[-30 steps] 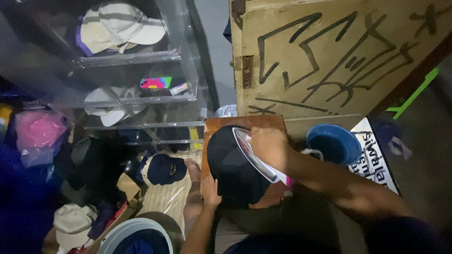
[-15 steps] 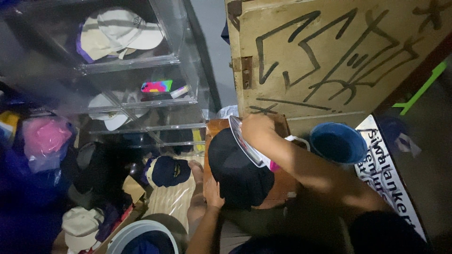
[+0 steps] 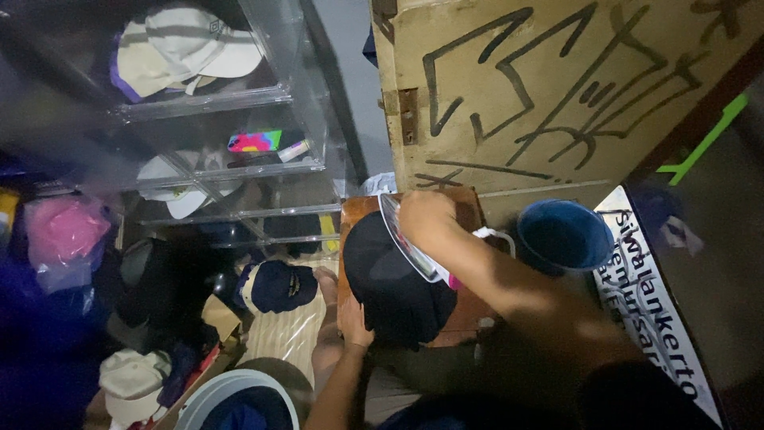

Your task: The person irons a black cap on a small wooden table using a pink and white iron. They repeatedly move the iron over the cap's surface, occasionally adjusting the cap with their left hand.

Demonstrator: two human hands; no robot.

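Note:
A black cap lies on a small brown wooden board. My left hand holds the cap's near edge, pressing it down. My right hand grips the handle of a clothes iron, whose metal soleplate rests tilted against the cap's right side. A white cord loops just right of the iron.
A blue bucket stands right of the board, beside a printed sign. Clear plastic drawers at the upper left hold white caps. A navy cap, a pink bag and several more caps lie at the left. A graffitied board leans behind.
The view has shifted slightly. My right hand has moved the iron a little up along the cap; my left hand stays on the cap's near edge.

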